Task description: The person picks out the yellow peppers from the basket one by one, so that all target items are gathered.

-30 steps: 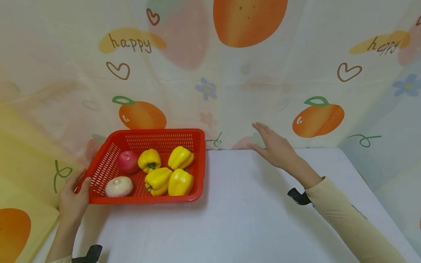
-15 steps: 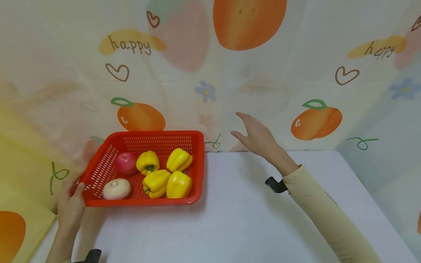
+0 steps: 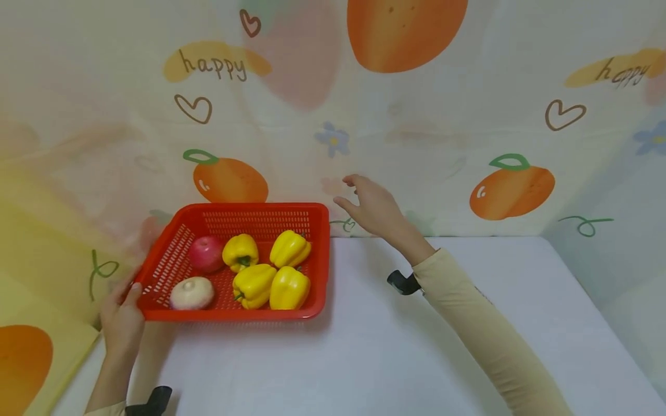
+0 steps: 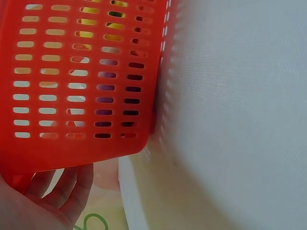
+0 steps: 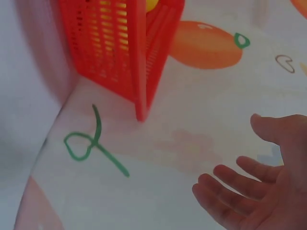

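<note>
A red plastic basket [image 3: 234, 315] stands on the table's left half. In it are several yellow bell peppers [image 3: 289, 288], a pinkish-red apple [image 3: 206, 254] and a flattish white vegetable with a purple underside [image 3: 192, 293]. My left hand [image 3: 122, 320] grips the basket's left edge, thumb at the rim; the left wrist view shows its fingers [image 4: 76, 189] curled under that rim. My right hand [image 3: 377, 211] is in the air just beyond the basket's back right corner, apart from it. It holds nothing, its fingers [image 5: 240, 184] loosely bent and the thumb spread away.
The white table [image 3: 364, 358] reaches to the right and front of the basket. A printed cloth wall [image 3: 442, 104] rises close behind the basket, and yellowish cloth [image 3: 47, 277] stands along the left side.
My right hand has travelled left towards the basket, and its fingers have bent somewhat. The left hand keeps its grip on the rim. The basket stays put; the head view shifts slightly.
</note>
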Action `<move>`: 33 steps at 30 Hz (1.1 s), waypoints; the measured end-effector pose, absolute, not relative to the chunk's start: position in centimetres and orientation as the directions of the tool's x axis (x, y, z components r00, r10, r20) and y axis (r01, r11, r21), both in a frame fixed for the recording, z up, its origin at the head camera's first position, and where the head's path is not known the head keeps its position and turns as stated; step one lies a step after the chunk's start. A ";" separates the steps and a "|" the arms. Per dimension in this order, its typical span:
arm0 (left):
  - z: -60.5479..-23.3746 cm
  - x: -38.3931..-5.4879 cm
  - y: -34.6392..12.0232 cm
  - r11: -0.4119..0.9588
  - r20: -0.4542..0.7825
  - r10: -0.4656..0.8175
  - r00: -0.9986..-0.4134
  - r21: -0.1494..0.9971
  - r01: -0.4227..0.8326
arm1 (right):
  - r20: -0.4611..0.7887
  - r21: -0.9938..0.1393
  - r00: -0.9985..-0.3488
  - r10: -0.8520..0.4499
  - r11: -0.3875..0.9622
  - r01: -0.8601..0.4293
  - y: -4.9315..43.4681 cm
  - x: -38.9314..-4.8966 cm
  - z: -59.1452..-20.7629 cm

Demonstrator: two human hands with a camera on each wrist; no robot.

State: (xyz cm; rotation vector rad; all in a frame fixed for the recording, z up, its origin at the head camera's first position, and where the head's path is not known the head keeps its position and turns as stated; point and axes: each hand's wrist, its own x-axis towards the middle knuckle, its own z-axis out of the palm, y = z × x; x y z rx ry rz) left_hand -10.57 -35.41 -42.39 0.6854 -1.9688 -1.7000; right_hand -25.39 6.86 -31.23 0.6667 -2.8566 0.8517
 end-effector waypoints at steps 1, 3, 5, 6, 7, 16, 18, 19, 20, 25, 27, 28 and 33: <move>-42.4 -10.6 -35.4 0.131 0.017 -0.629 -0.777 0.988 -0.084 | 0.198 -0.512 -0.903 -0.381 0.745 -0.427 6.5 -25.5 -31.4; -42.4 -10.6 -35.3 0.143 0.017 -0.630 -0.776 0.985 -0.095 | 0.189 -0.536 -0.907 -0.377 0.734 -0.417 5.8 -25.6 -31.7; -42.4 -10.6 -35.2 0.159 0.014 -0.630 -0.777 0.981 -0.111 | 0.183 -0.558 -0.906 -0.383 0.718 -0.416 5.1 -25.8 -32.0; -42.5 -10.6 -35.2 0.158 0.011 -0.630 -0.777 0.981 -0.115 | 0.179 -0.570 -0.905 -0.386 0.709 -0.415 4.8 -25.9 -32.1; -42.5 -10.6 -35.1 0.147 0.006 -0.631 -0.776 0.983 -0.113 | 0.176 -0.578 -0.904 -0.390 0.702 -0.416 4.4 -26.1 -32.2; -42.7 -10.6 -35.4 0.089 -0.015 -0.638 -0.770 0.992 -0.093 | 0.086 -0.545 -0.891 -0.447 0.727 -0.417 0.0 -26.9 -32.5; -42.8 -10.6 -35.4 0.088 -0.011 -0.637 -0.771 0.992 -0.087 | 0.070 -0.543 -0.887 -0.457 0.728 -0.418 -0.7 -27.0 -32.6; -42.8 -10.6 -35.4 0.084 -0.009 -0.636 -0.772 0.993 -0.081 | 0.060 -0.542 -0.887 -0.459 0.731 -0.415 -1.0 -27.1 -32.8; -42.8 -10.7 -35.4 0.084 -0.007 -0.634 -0.773 0.993 -0.077 | 0.055 -0.540 -0.883 -0.467 0.730 -0.419 -1.3 -27.2 -33.0; -43.0 -10.7 -35.3 0.101 -0.002 -0.630 -0.777 0.991 -0.085 | -0.006 -0.554 -0.875 -0.483 0.730 -0.399 -2.7 -27.3 -34.2; -43.0 -10.5 -35.4 0.119 -0.003 -0.632 -0.775 0.988 -0.101 | -0.060 -0.552 -0.873 -0.484 0.745 -0.375 -3.4 -27.1 -34.8; -43.0 -10.5 -35.4 0.128 0.001 -0.629 -0.778 0.986 -0.103 | -0.089 -0.551 -0.872 -0.481 0.753 -0.359 -3.7 -27.1 -35.1; -42.9 -10.3 -35.4 0.123 -0.006 -0.625 -0.781 0.987 -0.106 | -0.116 -0.481 -0.880 -0.461 0.801 -0.357 -4.8 -27.5 -36.1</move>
